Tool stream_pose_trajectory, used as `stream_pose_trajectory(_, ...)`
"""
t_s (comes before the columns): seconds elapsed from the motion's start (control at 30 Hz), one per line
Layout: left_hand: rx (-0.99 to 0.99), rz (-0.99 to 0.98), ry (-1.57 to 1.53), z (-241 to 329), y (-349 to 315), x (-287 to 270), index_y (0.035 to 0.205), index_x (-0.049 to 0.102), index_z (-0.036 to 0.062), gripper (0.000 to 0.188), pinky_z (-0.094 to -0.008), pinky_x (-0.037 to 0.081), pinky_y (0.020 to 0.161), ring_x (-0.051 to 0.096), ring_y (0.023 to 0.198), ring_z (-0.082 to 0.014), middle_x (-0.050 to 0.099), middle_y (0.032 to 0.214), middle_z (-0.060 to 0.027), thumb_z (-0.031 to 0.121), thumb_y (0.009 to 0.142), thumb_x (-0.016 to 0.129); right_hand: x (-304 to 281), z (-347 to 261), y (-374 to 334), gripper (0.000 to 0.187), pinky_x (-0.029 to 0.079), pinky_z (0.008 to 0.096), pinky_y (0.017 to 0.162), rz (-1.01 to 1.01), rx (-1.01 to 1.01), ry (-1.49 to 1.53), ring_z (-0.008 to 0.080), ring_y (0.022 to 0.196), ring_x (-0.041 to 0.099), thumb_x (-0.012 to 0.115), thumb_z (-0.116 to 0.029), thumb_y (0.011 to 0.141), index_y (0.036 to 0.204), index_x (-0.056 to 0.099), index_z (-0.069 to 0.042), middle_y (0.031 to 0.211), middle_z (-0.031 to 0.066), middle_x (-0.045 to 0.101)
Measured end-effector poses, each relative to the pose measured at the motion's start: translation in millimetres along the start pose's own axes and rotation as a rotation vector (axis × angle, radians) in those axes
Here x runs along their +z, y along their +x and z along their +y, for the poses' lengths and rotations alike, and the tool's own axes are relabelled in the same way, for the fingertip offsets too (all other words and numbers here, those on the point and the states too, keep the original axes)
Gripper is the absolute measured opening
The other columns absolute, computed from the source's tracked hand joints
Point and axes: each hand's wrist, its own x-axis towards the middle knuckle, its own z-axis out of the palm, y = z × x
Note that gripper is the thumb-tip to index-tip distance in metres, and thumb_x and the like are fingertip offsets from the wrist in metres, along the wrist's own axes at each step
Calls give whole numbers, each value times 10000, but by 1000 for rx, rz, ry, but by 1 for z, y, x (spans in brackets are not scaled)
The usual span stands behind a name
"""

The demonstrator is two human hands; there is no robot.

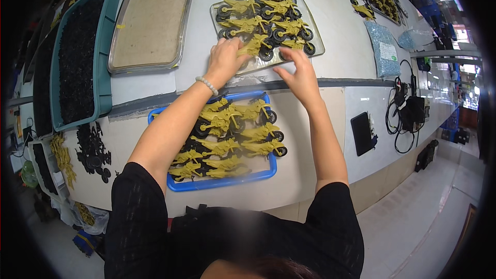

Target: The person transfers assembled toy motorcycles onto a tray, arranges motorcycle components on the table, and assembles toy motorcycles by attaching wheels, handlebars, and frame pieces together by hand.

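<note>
Both my arms reach forward to a metal tray (316, 46) filled with yellow toy motorcycles with black wheels. My left hand (225, 61), with a beaded bracelet on its wrist, is closed on a toy motorcycle (253, 46) at the tray's near side; some of its fingers are hidden. At the tray's near right corner is my right hand (299, 72), thumb and fingers apart with nothing between them. Its fingertips are close to another toy motorcycle (293, 44). Nearer to me, below my forearms, a blue tray (227, 186) holds several more yellow motorcycles in rows.
At left stand an unfilled metal tray (150, 23) and a green bin (106, 46) of small black parts. Loose black parts (93, 152) and yellow parts (62, 157) lie nearby. To the right are a phone (363, 134), tangled cables (400, 116) and a bag of bluish pieces (382, 49).
</note>
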Motion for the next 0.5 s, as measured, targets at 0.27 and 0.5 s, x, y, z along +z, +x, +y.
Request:
stream_pose_trajectory(0.27,861,417,10,25,-57,-52,923,571,51,291,-373,415,661,528,732,-243,536,884,-71,15,675,718,-4,-20,-4,437,441,406,898,38,-474,45,277,1019,554,708,-39,594,1023,626,-57,1040,67,621)
stream_pose_trajectory(0.5,969,318,-127,39,-105,-62,906,585,53,304,-354,436,666,543,787,-240,517,928,-76,111,627,691,-24,-50,-63,364,477,367,752,103,-583,35,272,843,611,766,-108,656,988,628,-48,921,79,642)
